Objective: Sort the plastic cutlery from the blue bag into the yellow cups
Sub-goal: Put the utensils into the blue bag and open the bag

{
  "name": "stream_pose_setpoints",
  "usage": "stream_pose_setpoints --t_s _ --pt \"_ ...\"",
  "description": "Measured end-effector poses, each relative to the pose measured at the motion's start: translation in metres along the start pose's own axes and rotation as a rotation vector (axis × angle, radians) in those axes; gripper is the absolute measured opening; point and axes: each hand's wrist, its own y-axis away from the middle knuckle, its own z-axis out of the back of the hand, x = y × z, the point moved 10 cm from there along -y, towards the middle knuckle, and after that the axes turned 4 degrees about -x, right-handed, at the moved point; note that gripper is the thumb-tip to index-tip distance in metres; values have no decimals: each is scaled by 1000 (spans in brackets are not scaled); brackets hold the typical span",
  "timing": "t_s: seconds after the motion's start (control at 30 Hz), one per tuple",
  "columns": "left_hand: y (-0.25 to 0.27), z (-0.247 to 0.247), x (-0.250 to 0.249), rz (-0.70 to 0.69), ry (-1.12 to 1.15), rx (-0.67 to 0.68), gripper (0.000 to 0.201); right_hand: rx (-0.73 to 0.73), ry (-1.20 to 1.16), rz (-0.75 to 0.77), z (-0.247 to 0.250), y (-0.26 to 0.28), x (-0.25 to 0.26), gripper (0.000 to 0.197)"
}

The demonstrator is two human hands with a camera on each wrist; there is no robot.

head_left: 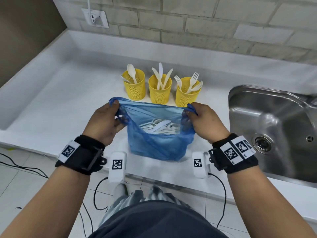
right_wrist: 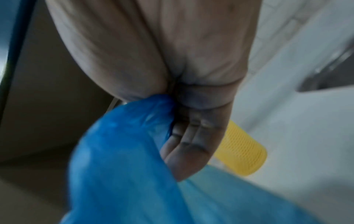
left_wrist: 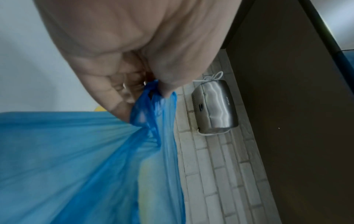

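A thin blue plastic bag (head_left: 154,143) stands on the white counter with its mouth stretched wide. My left hand (head_left: 109,117) grips its left handle and my right hand (head_left: 200,117) grips the right one. Several white plastic cutlery pieces (head_left: 159,127) lie inside. Behind the bag stand three yellow mesh cups: the left cup (head_left: 134,85) holds spoons, the middle cup (head_left: 159,89) knives, the right cup (head_left: 187,91) forks. In the left wrist view my fingers (left_wrist: 122,91) pinch the blue bag (left_wrist: 76,159). In the right wrist view the blue bag (right_wrist: 118,159) bunches in my fist, with a yellow cup (right_wrist: 243,150) beyond.
A steel sink (head_left: 274,127) lies to the right of the bag. The white counter (head_left: 60,100) spreads to the left, with a brick wall and a wall socket (head_left: 96,18) behind. A metal hand dryer (left_wrist: 214,106) hangs on the wall. Cables trail on the floor below.
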Motion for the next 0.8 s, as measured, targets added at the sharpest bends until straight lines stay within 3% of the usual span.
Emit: stream_pose_setpoints --t_s 0.1,0.2,0.3,0.4,0.5,0.57,0.63,0.73,0.8 --pt "-8 -5 -4 8 44 -49 30 4 -285 -80 -11 8 -3 20" --pt "-13 -17 -4 40 162 2 32 -47 -517 -179 -15 19 -10 16" --pt "-11 -20 3 89 120 33 34 -88 -788 -314 -17 29 -22 14" --pt "-14 -7 16 151 138 16 33 53 -1006 -444 -33 37 -26 21" --pt "-14 -6 27 243 243 108 33 142 -1136 -546 -46 44 -33 26" --pt "-11 -7 30 295 266 149 30 111 -1296 -610 -51 45 -39 31" --pt "-7 -2 38 360 269 81 20 35 -1449 -681 -54 43 -50 20" --pt "0 0 52 462 340 -14 13 25 -1682 -757 -70 42 -65 51" --pt "3 1 61 495 300 -24 21 54 -1806 -758 -77 44 -64 55"
